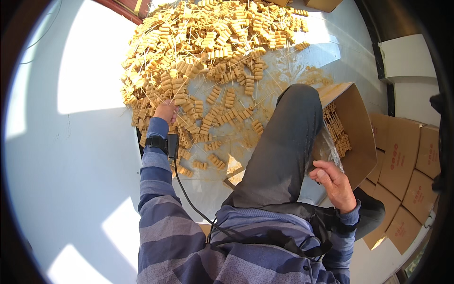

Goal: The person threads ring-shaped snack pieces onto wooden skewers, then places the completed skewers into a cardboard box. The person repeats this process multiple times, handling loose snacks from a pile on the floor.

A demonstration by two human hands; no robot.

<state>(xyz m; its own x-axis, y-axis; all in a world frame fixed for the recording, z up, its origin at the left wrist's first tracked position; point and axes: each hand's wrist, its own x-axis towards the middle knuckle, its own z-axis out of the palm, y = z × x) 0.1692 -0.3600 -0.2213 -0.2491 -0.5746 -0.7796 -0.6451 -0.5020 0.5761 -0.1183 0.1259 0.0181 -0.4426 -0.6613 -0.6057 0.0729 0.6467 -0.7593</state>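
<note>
The ridged pieces (pixel 208 40) are tan, stubby coils with a matte, crumbly look, many with a thin pale stick (pixel 257 91) poking out. They lie in a tangled heap over the far and left parts of the smooth grey surface (pixel 326 56), thinning to loose ones toward its near edge; brown crumbs (pixel 314 75) dust the bare patch. The left hand (pixel 165 112) touches the heap's left side, pieces right around its fingertips; whether it grips one, I cannot tell. The right hand (pixel 335 184) has bent fingers, thumb near forefinger, its hold unclear, beside an open cardboard box (pixel 358 118) with a clear plastic liner (pixel 330 142) and more pieces inside.
</note>
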